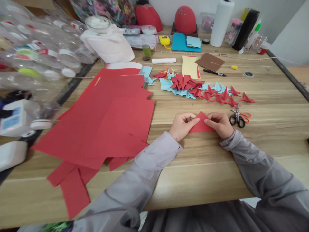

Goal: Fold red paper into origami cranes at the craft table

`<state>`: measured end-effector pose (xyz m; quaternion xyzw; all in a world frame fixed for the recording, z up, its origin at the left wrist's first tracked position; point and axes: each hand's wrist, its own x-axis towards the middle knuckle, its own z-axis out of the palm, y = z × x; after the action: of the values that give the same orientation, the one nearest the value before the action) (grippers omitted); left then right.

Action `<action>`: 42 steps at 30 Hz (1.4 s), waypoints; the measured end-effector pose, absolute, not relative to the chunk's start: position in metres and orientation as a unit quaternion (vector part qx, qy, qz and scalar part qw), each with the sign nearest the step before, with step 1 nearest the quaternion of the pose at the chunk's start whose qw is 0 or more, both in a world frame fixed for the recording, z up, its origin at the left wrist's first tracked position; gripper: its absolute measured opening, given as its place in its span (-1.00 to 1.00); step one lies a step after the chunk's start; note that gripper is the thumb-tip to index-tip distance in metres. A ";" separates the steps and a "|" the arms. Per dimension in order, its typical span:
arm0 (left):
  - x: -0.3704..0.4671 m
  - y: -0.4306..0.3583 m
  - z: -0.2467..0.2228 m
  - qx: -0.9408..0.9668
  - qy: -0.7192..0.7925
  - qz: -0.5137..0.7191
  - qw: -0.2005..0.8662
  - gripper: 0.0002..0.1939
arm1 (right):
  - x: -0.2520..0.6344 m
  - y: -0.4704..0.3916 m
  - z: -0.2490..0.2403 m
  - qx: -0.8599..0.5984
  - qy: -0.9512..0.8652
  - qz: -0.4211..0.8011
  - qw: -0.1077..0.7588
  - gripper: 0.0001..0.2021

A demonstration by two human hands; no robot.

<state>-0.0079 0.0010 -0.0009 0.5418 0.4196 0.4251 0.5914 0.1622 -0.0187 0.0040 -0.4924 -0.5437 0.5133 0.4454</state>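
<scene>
Between both hands [181,126] [222,125], red triangle [201,125] apex-forward, long axis crosswise

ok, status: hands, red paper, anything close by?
Left hand and right hand: both pinching folded red paper, one per side. Paper peak points away from wearer. Nearby: black-handled scissors right of right hand; folded figures beyond.

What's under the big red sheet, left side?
Red strips poke out at the near edge; a pale sheet shows past the far edge. Anything fully beneath is covered.
</scene>
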 end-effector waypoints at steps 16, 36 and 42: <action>-0.006 -0.001 -0.005 0.544 0.397 0.431 0.600 -0.75 | 0.163 -0.019 0.005 -0.479 -0.594 0.513 0.394 -0.64; -0.009 0.002 -0.002 0.539 0.374 0.416 0.629 -0.80 | 0.162 -0.019 0.002 -0.467 -0.689 0.420 0.363 -0.59; -0.008 0.002 -0.002 0.549 0.355 0.440 0.615 -0.82 | 0.162 -0.020 0.002 -0.443 -0.697 0.431 0.363 -0.60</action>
<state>-0.0084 0.0018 -0.0022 0.5494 0.3550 0.4402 0.6151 0.1619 -0.0197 0.0023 -0.4430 -0.6973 0.4312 0.3628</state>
